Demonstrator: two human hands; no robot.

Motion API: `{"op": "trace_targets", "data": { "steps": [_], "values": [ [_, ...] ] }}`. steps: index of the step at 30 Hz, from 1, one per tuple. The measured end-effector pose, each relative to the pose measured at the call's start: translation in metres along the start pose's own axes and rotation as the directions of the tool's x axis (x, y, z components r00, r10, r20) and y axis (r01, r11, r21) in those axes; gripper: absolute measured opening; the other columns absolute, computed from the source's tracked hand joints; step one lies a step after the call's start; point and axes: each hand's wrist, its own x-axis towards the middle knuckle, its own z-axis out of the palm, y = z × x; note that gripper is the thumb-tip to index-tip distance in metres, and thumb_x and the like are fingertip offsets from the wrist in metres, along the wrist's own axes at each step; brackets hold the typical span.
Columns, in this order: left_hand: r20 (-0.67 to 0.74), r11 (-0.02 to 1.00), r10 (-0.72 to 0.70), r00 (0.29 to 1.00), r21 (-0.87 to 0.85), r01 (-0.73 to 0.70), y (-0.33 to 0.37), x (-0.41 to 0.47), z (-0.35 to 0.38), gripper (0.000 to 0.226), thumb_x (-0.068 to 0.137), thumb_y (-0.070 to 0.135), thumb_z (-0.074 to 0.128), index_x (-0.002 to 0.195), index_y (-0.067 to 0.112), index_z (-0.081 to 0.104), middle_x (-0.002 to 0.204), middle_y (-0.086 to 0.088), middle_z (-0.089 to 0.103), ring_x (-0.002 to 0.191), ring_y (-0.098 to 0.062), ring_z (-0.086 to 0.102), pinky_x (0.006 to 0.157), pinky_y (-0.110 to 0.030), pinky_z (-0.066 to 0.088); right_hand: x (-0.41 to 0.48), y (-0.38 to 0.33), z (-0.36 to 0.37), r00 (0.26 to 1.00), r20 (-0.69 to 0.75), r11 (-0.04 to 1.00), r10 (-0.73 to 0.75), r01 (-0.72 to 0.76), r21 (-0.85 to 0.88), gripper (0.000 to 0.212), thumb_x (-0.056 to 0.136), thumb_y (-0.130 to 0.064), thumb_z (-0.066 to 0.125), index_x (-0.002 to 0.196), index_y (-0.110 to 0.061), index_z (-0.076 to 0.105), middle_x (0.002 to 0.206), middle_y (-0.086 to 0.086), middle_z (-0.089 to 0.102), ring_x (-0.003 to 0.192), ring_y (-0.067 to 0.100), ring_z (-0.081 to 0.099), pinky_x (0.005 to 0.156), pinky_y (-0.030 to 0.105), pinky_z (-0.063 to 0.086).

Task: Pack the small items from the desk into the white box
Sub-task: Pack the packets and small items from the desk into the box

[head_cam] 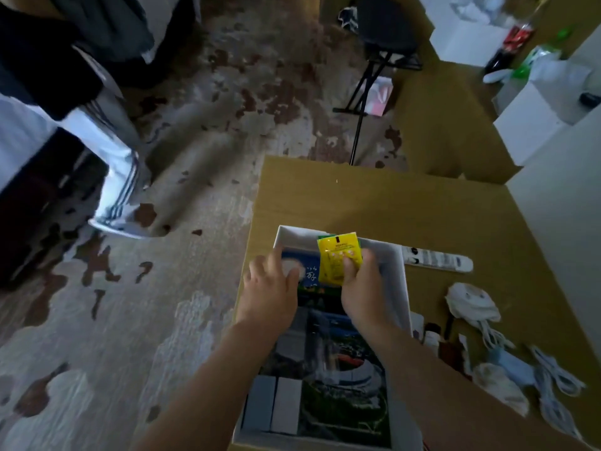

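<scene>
Tan table [357,203], plain matte top, runs to the left edge where the floor shows. White box [402,281] sits flat on it near the left edge, open top, long side pointing away from the camera. Just beyond the box's far right corner – a long flat white strip [437,259] with dark markings, lying crosswise. Right of the box: crumpled white bag [471,302], a couple of small dark bottle-like items [434,336] close to the box wall, too blurred to identify. Further right and nearer – pale blue item [517,369], second crumpled white wad [500,390], loose white cables [553,382] trailing toward the table's right side.
</scene>
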Motion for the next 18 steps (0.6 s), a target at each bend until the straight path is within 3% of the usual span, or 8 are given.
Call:
{"op": "trace_targets", "data": {
  "steps": [2,6,9,11,15,18],
  "values": [
    [-0.039,0.992,0.127,0.991,0.010,-0.126,-0.003,-0.001,0.006,0.047,0.093,0.031,0.041,0.137,0.018,0.031,0.131,-0.022,0.046,0.113,-0.039,0.048,0.090,-0.050,0.043,0.005,0.004,0.012,0.999,-0.054,1.000,-0.005,0.005,0.001,0.005,0.099,-0.023,0.040,0.100,-0.020,0.044,0.079,-0.003,0.053,0.066,0.009,0.049,0.058,0.026,0.035],
    [0.001,0.997,0.002,1.000,-0.072,-0.002,-0.005,0.004,0.006,0.057,0.093,0.042,0.033,0.145,0.022,0.022,0.140,-0.015,0.039,0.119,-0.033,0.046,0.091,-0.043,0.043,0.011,0.013,0.027,0.998,-0.052,0.993,0.033,-0.039,-0.112,0.024,0.096,-0.026,0.046,0.116,-0.014,0.050,0.099,0.004,0.062,0.090,0.019,0.059,0.076,0.035,0.049],
    [-0.038,0.991,0.118,0.992,-0.052,-0.120,-0.004,-0.002,0.003,0.055,0.090,0.046,0.027,0.138,0.020,0.026,0.139,-0.018,0.042,0.116,-0.038,0.050,0.083,-0.047,0.048,0.014,0.019,0.029,0.992,-0.064,0.979,0.107,-0.116,-0.167,0.022,0.092,-0.027,0.054,0.111,-0.015,0.053,0.104,0.006,0.064,0.099,0.025,0.059,0.087,0.047,0.049],
    [-0.026,0.990,0.128,0.991,-0.059,-0.129,-0.004,-0.003,0.002,0.054,0.091,0.044,0.029,0.139,0.020,0.025,0.139,-0.017,0.041,0.116,-0.037,0.050,0.084,-0.046,0.048,0.015,0.021,0.027,0.990,-0.039,0.980,0.132,-0.137,-0.143,0.029,0.090,-0.029,0.058,0.116,-0.018,0.052,0.108,0.003,0.064,0.104,0.023,0.059,0.092,0.045,0.047],
    [-0.026,0.994,0.082,0.996,-0.069,-0.083,-0.004,-0.001,0.002,0.055,0.092,0.043,0.033,0.141,0.020,0.023,0.138,-0.016,0.041,0.116,-0.034,0.051,0.084,-0.042,0.048,0.014,0.019,0.026,0.988,-0.014,0.985,0.154,-0.155,-0.070,0.037,0.089,-0.026,0.060,0.124,-0.022,0.048,0.099,-0.010,0.059,0.099,0.014,0.058,0.079,0.026,0.045],
    [-0.040,0.987,0.153,0.987,-0.049,-0.155,-0.003,-0.003,0.001,0.049,0.091,0.040,0.033,0.135,0.019,0.027,0.138,-0.019,0.043,0.114,-0.039,0.052,0.081,-0.047,0.050,0.015,0.021,0.026,0.984,-0.015,0.978,0.179,-0.180,-0.105,0.032,0.092,-0.028,0.054,0.123,-0.019,0.048,0.103,0.000,0.063,0.102,0.023,0.059,0.089,0.041,0.048]
  ]
}}
